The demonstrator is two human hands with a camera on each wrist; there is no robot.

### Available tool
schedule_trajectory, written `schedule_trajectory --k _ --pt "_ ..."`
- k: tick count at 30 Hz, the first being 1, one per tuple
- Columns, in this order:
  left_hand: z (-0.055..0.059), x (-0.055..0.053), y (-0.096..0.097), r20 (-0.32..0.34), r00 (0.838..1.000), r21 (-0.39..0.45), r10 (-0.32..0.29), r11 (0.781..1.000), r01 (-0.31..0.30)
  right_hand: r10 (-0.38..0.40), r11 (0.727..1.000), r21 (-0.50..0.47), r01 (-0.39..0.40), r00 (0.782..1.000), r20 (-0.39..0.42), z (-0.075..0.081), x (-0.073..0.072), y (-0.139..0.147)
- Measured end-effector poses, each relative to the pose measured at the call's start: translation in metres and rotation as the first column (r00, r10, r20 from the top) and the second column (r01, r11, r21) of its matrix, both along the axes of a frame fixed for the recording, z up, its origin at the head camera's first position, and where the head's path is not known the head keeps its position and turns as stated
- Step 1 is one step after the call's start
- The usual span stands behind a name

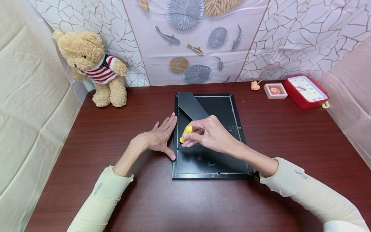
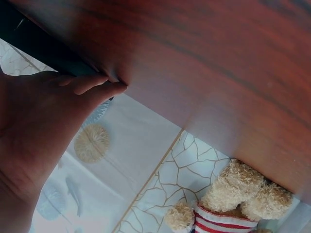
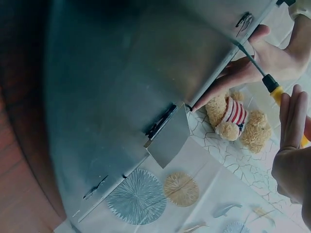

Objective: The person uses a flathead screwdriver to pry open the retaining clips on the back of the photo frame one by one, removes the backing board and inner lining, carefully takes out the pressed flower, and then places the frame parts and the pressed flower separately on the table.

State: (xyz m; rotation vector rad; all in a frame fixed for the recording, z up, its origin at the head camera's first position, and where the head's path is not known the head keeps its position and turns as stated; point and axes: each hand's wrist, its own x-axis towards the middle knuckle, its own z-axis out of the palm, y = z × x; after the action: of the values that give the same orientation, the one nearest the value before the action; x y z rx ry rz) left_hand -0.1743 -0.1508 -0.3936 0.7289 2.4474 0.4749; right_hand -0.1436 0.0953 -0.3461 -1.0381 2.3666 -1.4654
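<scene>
A black picture frame [image 1: 214, 166] lies back side up on the table, its stand leg [image 1: 192, 106] folded across the upper part of the backing. My right hand [image 1: 213, 133] grips the yellow handle of a screwdriver [image 1: 186, 131]. In the right wrist view the thin shaft of the screwdriver [image 3: 252, 60] slants down to the frame's left edge, with its tip at the backing's border. My left hand [image 1: 157, 137] lies flat along that same edge, fingers spread and straight, thumb toward me. Small metal hangers [image 3: 244, 20] show on the backing.
A teddy bear [image 1: 99, 69] in a striped sweater stands at the back left. Along the back right are a small orange ornament [image 1: 255, 85], a little white-framed picture [image 1: 275, 91] and a red clock [image 1: 305, 91]. Patterned cloth [image 1: 197, 42] hangs behind the brown table [image 1: 139, 206].
</scene>
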Motion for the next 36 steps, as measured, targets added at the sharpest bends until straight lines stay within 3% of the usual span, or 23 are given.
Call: schedule_trajectory --k 6,9,12,13,16,19,22,24,29,32,36 --pt "0.004 0.001 0.002 0.009 1.0 -0.023 0.0 1.0 0.001 0.006 1.0 0.015 -0.006 1.0 0.001 0.0 -0.002 -0.003" --pt "-0.01 -0.004 -0.002 -0.005 1.0 0.003 -0.015 1.0 0.015 0.006 1.0 0.028 -0.006 1.0 0.003 0.002 -0.003 -0.006" --pt "-0.011 -0.005 -0.001 -0.002 1.0 0.015 -0.02 1.0 0.02 -0.003 0.999 0.045 0.003 1.0 -0.002 0.005 -0.004 -0.008" --pt "-0.018 -0.007 -0.003 -0.011 1.0 0.031 -0.023 0.999 0.023 -0.008 0.999 0.05 0.008 1.0 -0.003 0.005 -0.004 -0.007" --pt "-0.008 -0.003 0.0 0.008 1.0 0.016 -0.008 1.0 0.008 -0.014 0.999 0.051 0.014 1.0 0.006 0.005 -0.004 -0.006" --pt "-0.006 -0.001 0.0 -0.001 1.0 0.004 -0.002 1.0 0.002 -0.007 0.999 0.04 0.007 1.0 0.019 0.004 -0.004 -0.005" --pt "0.005 0.004 0.003 0.001 1.0 -0.012 0.002 1.0 -0.002 0.004 0.999 0.04 -0.004 1.0 0.013 0.004 -0.005 -0.004" --pt "0.005 0.004 0.002 0.0 1.0 -0.008 0.003 1.0 -0.003 0.012 0.999 0.053 -0.012 1.0 -0.002 0.003 -0.006 -0.001" --pt "-0.011 -0.003 -0.004 -0.007 1.0 0.033 -0.013 0.999 0.013 0.032 0.996 0.089 -0.026 0.998 -0.057 0.003 -0.008 0.012" --pt "-0.019 -0.006 -0.008 -0.02 1.0 0.043 -0.015 0.999 0.016 0.034 0.999 0.043 -0.033 0.999 -0.005 0.007 -0.008 0.024" --pt "-0.005 0.002 -0.005 -0.012 1.0 0.02 -0.005 1.0 0.005 -0.008 0.997 -0.081 0.019 0.991 0.13 0.012 -0.011 0.049"
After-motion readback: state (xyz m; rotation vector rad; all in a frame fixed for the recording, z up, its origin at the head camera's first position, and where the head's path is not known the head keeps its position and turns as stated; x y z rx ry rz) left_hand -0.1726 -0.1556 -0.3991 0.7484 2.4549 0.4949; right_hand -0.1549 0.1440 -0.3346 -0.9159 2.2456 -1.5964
